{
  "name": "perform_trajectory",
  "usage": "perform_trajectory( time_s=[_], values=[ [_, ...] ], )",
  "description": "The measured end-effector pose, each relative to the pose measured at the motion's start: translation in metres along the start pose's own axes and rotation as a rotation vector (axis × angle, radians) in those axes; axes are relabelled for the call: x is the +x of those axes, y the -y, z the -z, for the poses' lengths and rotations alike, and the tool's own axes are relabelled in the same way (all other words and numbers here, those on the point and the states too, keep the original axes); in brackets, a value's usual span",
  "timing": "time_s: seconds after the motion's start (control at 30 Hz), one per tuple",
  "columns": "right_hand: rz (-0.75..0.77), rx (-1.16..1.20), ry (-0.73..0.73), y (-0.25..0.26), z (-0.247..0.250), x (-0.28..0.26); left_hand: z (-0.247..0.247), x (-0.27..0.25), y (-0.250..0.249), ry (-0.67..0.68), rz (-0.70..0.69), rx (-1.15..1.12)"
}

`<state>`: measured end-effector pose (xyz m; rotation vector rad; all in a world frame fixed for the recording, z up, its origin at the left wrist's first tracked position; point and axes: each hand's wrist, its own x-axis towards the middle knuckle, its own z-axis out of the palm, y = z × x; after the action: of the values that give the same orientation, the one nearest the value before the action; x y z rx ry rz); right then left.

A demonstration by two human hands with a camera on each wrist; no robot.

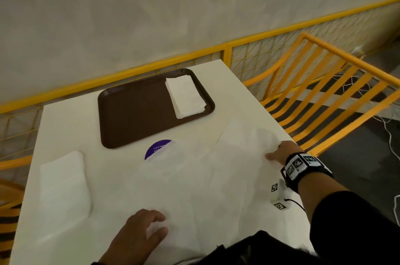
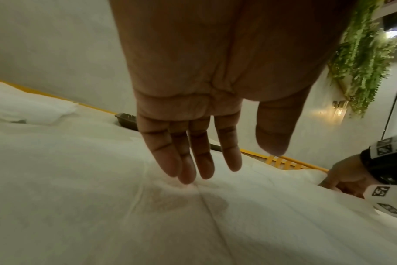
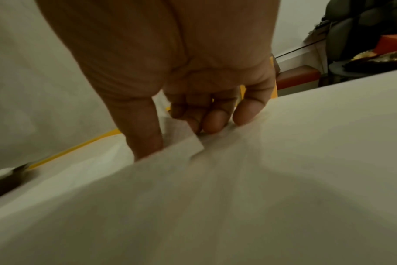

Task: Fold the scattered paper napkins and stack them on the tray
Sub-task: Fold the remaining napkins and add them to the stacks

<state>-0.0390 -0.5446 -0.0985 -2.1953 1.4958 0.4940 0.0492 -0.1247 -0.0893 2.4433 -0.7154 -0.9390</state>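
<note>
Head view is showing a thin, creased white paper napkin (image 1: 216, 169) lying unfolded on the white table (image 1: 65, 117). One right hand (image 1: 281, 153) is pinching its far right corner between thumb and curled fingers (image 3: 215, 122); one left hand (image 1: 140, 230) is resting with straight fingers (image 2: 186, 172) spread on its near part. One brown rectangular plastic tray (image 1: 134, 109) is carrying one stack of folded napkins (image 1: 186, 96). Another folded pile (image 1: 65, 182) is sitting left. Beside them, a purple round sticker (image 1: 155, 149) is peeking out, half covered.
</note>
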Motion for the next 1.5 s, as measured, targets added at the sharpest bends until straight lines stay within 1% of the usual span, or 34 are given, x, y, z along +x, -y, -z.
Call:
perform_trajectory(
  time_s=[0.07,0.13,0.23,0.3,0.37,0.43,0.5,0.57,0.63,0.73,0.8,0.83,0.87,0.93,0.97,1.0,1.07,1.1,1.13,1.2,1.23,1.3,1.37,1.4,1.5],
  values=[
    [0.041,0.060,-0.019,0.003,0.002,-0.008,0.002,-0.001,-0.003,-0.057,-0.025,0.008],
    [0.143,0.078,-0.107,0.009,0.005,-0.023,0.005,-0.003,-0.008,-0.086,-0.014,-0.023],
    [0.374,0.017,-0.242,0.024,0.013,-0.060,0.010,-0.005,-0.012,-0.108,-0.008,-0.055],
    [0.572,-0.025,-0.272,0.034,0.021,-0.091,0.015,-0.005,-0.017,-0.142,-0.005,-0.124],
    [0.806,-0.011,-0.250,0.042,0.028,-0.119,0.021,-0.003,-0.023,-0.178,-0.001,-0.242],
    [1.009,-0.003,-0.211,0.048,0.037,-0.143,0.028,0.001,-0.029,-0.198,-0.009,-0.357],
    [1.155,0.049,-0.122,0.056,0.046,-0.163,0.037,0.004,-0.036,-0.182,-0.040,-0.465],
    [1.241,0.164,0.014,0.064,0.054,-0.181,0.045,0.006,-0.042,-0.176,-0.080,-0.612],
    [1.247,0.303,0.158,0.071,0.061,-0.195,0.052,0.009,-0.047,-0.161,-0.116,-0.799],
    [1.184,0.489,0.384,0.076,0.072,-0.207,0.061,0.005,-0.055,-0.083,-0.240,-1.012],
    [1.156,0.579,0.452,0.077,0.075,-0.208,0.066,-0.001,-0.057,-0.081,-0.278,-1.090],
    [1.158,0.589,0.439,0.078,0.076,-0.208,0.068,-0.004,-0.057,-0.101,-0.264,-1.111],
    [1.164,0.583,0.387,0.079,0.076,-0.208,0.070,-0.007,-0.058,-0.129,-0.247,-1.118],
    [1.125,0.597,0.295,0.079,0.071,-0.203,0.072,-0.011,-0.057,-0.193,-0.228,-1.115],
    [1.091,0.635,0.310,0.079,0.068,-0.200,0.073,-0.013,-0.056,-0.232,-0.221,-1.118],
    [1.057,0.670,0.364,0.079,0.065,-0.196,0.075,-0.014,-0.055,-0.274,-0.221,-1.127],
    [0.996,0.665,0.464,0.076,0.056,-0.187,0.079,-0.018,-0.055,-0.361,-0.219,-1.123],
    [0.971,0.644,0.475,0.074,0.051,-0.183,0.081,-0.019,-0.055,-0.394,-0.214,-1.090],
    [0.947,0.634,0.456,0.072,0.046,-0.180,0.085,-0.022,-0.054,-0.403,-0.223,-1.056],
    [0.898,0.656,0.415,0.071,0.037,-0.176,0.092,-0.027,-0.053,-0.362,-0.260,-1.017],
    [0.875,0.693,0.424,0.071,0.035,-0.175,0.095,-0.030,-0.052,-0.347,-0.279,-1.003],
    [0.862,0.786,0.503,0.069,0.031,-0.172,0.102,-0.034,-0.048,-0.327,-0.330,-0.991],
    [0.868,0.874,0.571,0.067,0.028,-0.168,0.106,-0.035,-0.043,-0.341,-0.369,-0.986],
    [0.881,0.899,0.580,0.067,0.027,-0.167,0.107,-0.034,-0.041,-0.354,-0.374,-0.981],
    [0.869,0.972,0.575,0.067,0.027,-0.168,0.110,-0.031,-0.036,-0.394,-0.332,-0.955]
  ],
)
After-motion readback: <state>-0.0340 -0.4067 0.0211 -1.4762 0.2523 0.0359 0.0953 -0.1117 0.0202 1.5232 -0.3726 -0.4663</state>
